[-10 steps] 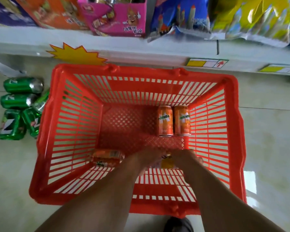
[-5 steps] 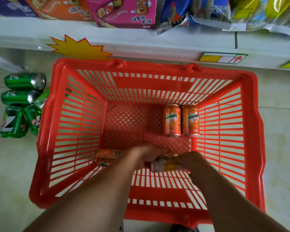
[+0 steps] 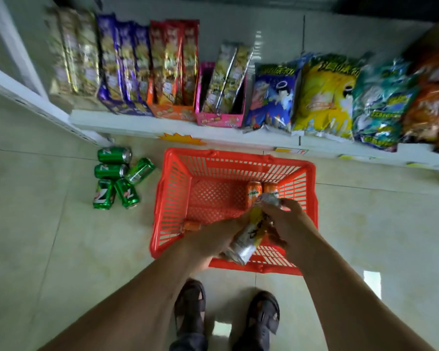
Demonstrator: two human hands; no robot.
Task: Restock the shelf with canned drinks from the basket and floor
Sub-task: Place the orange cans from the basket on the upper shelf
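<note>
Head view, only one: both hands are over the red basket (image 3: 173, 198), holding canned drinks lifted above it. The right hand (image 3: 287, 224) has fingers curled round the top of a yellow-and-silver can (image 3: 250, 231), which tilts steeply with its upper end by the fingertips. The left hand (image 3: 213, 239) is curled under the lower end of the same can, and a second silver can end (image 3: 228, 255) seems tucked below it; blur makes it hard to tell exactly how many cans are held. Two orange cans (image 3: 254, 192) lie side by side on the basket floor by the far right wall, and another orange can (image 3: 192, 226) lies at the near left, partly hidden by the left arm. Five green cans (image 3: 112, 171) lie on their sides on the floor tiles, just left of the basket. The shelf (image 3: 162, 125) above the basket is packed with snack bags (image 3: 325, 95) and boxed snack packs (image 3: 173, 64). Risks, as judgement: the stacked, tilted grip looks loose, so a can could slip and drop into the basket or onto the feet (image 3: 190, 307) below it. Stepping left could kick the green cans and send them rolling. The shelf in view shows no open slot, so pushing cans in could knock bags off.
</note>
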